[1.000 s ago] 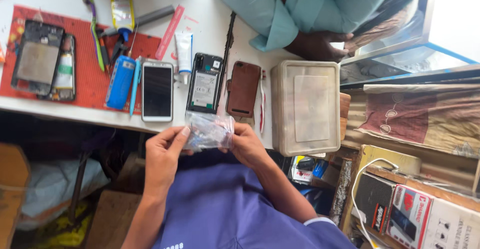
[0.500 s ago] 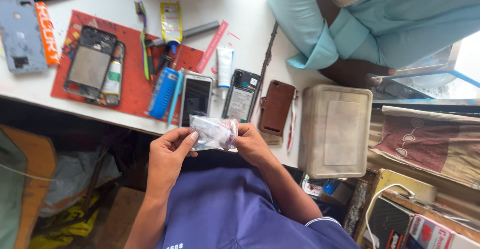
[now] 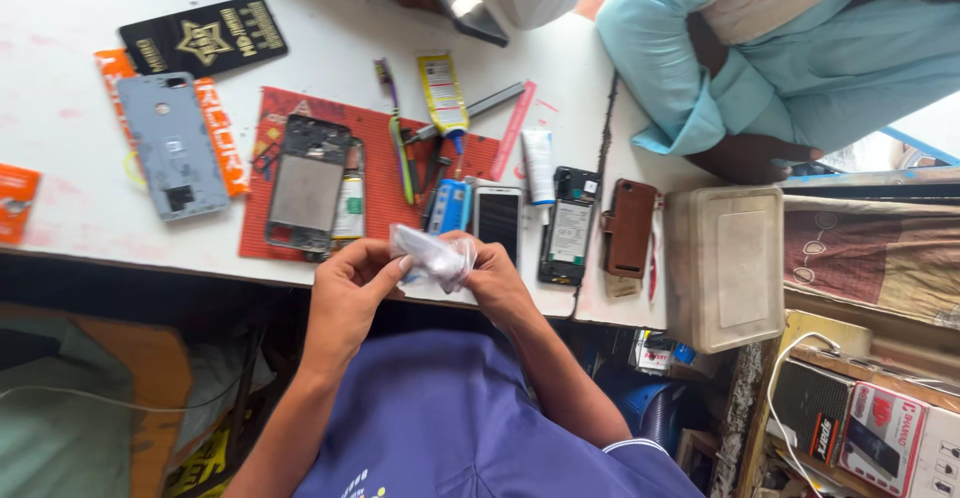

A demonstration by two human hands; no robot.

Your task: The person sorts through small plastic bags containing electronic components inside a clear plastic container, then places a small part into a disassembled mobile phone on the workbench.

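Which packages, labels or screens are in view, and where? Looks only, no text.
Clear plastic pouch: crumpled, held between left hand and right hand.
White phone: dark screen up, bench edge, behind the pouch.
Yellow sachet: upright rectangle, on the red mat.
Black card: gold star, far left of the bench.
Red and white box: lower right shelf.
Orange packet: left edge.

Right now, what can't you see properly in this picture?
- Head view: what is inside the crinkled clear plastic bag; the left hand and right hand cover part of it, and it is too small to tell.
- Head view: the people across the white table are cut off by the top edge.
- Head view: the contents of the plastic box; its cloudy lid hides them.
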